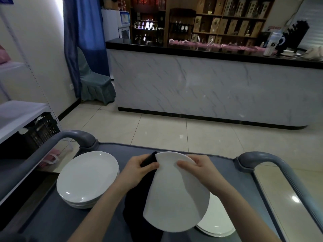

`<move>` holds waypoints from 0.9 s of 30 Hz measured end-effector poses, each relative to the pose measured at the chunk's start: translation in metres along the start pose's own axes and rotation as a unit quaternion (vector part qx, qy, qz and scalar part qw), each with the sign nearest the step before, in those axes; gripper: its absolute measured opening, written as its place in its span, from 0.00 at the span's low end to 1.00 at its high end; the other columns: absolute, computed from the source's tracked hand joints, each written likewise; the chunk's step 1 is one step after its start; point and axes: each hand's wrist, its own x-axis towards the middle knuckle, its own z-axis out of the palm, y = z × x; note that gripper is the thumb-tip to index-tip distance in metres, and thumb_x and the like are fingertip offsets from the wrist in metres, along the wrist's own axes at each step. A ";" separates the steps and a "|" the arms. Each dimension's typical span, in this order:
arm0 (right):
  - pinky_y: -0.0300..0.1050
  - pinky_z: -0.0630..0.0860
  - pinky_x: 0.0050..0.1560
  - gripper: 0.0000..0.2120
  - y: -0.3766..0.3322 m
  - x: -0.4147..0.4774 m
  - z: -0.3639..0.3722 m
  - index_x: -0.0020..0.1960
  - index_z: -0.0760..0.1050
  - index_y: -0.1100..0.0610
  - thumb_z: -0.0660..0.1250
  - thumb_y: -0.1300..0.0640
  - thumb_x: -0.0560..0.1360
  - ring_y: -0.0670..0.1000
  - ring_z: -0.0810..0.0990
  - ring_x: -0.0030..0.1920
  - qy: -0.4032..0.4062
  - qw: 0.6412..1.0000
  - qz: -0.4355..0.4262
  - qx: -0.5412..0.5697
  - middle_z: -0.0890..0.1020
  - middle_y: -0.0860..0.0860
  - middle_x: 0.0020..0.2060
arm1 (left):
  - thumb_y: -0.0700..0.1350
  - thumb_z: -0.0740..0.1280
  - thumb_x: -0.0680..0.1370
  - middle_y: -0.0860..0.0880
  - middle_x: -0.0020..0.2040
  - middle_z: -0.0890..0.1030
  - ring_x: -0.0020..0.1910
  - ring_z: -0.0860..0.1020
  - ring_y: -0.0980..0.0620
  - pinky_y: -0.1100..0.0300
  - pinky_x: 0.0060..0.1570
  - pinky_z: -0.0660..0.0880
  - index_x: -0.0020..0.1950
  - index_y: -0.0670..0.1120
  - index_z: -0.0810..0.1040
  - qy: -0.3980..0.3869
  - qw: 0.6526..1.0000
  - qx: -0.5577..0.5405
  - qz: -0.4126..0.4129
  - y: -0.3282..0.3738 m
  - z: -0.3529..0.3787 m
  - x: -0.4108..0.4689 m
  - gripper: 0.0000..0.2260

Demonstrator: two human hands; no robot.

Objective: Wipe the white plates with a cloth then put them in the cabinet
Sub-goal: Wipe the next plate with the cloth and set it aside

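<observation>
Two hands hold one white plate [176, 198]: left hand [139, 169] pinches dark cloth [148, 159] at its left rim, right hand [197, 167] grips its top. Mid-wipe, seemingly; next, rotate it through the cloth.

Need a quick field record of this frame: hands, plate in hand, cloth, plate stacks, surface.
left hand: grips the dark cloth against the held plate's left edge
right hand: holds the held plate at its upper rim, thumb on the face
held plate: white, tilted, lifted above the cart
dark cloth: hangs down behind the plate's left side
left stack: white plates, on the cart, left of the hands
right plates: white, partly hidden under the held plate; count unclear
cart: grey, curved handles on both sides
cabinet: cannot tell which it is
</observation>
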 end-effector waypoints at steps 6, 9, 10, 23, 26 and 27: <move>0.40 0.75 0.32 0.07 0.000 -0.001 0.015 0.40 0.83 0.55 0.71 0.55 0.76 0.47 0.79 0.32 0.210 0.957 -0.016 0.197 0.82 0.48 0.32 | 0.48 0.70 0.78 0.50 0.41 0.85 0.39 0.80 0.55 0.56 0.43 0.76 0.45 0.47 0.82 0.244 0.957 -0.150 -0.046 -0.019 0.018 -0.004 0.06; 0.41 0.81 0.34 0.06 0.004 -0.002 0.040 0.43 0.85 0.48 0.70 0.53 0.77 0.46 0.83 0.34 0.286 0.899 0.030 0.330 0.86 0.47 0.36 | 0.49 0.71 0.77 0.53 0.44 0.85 0.46 0.82 0.54 0.59 0.44 0.76 0.48 0.51 0.80 0.331 0.913 -0.226 -0.069 -0.026 0.042 -0.008 0.03; 0.42 0.82 0.36 0.06 0.007 -0.002 0.045 0.44 0.84 0.47 0.70 0.52 0.77 0.46 0.84 0.36 0.282 0.900 0.039 0.331 0.86 0.47 0.38 | 0.48 0.71 0.77 0.53 0.44 0.85 0.47 0.82 0.53 0.60 0.45 0.76 0.49 0.51 0.80 0.338 0.908 -0.237 -0.074 -0.028 0.045 -0.008 0.03; 0.42 0.71 0.38 0.12 0.005 0.012 -0.002 0.40 0.79 0.54 0.69 0.48 0.78 0.43 0.76 0.34 0.004 0.996 -0.041 -0.084 0.80 0.45 0.33 | 0.43 0.74 0.74 0.51 0.34 0.78 0.34 0.73 0.56 0.59 0.38 0.70 0.42 0.42 0.81 0.061 0.997 0.041 0.031 -0.005 0.007 -0.002 0.05; 0.41 0.69 0.36 0.13 0.011 0.008 -0.002 0.41 0.80 0.58 0.69 0.49 0.77 0.46 0.74 0.34 0.051 0.997 -0.050 -0.038 0.78 0.48 0.32 | 0.44 0.72 0.76 0.45 0.38 0.82 0.37 0.76 0.53 0.55 0.41 0.73 0.44 0.43 0.82 0.087 0.996 -0.027 0.007 -0.009 0.010 -0.005 0.05; 0.40 0.70 0.35 0.13 0.013 0.006 -0.002 0.42 0.81 0.58 0.70 0.49 0.77 0.46 0.74 0.34 0.079 0.996 -0.043 -0.001 0.78 0.48 0.33 | 0.45 0.71 0.77 0.44 0.41 0.84 0.39 0.78 0.53 0.55 0.42 0.74 0.45 0.46 0.82 0.112 0.993 -0.046 0.000 -0.011 0.011 -0.006 0.04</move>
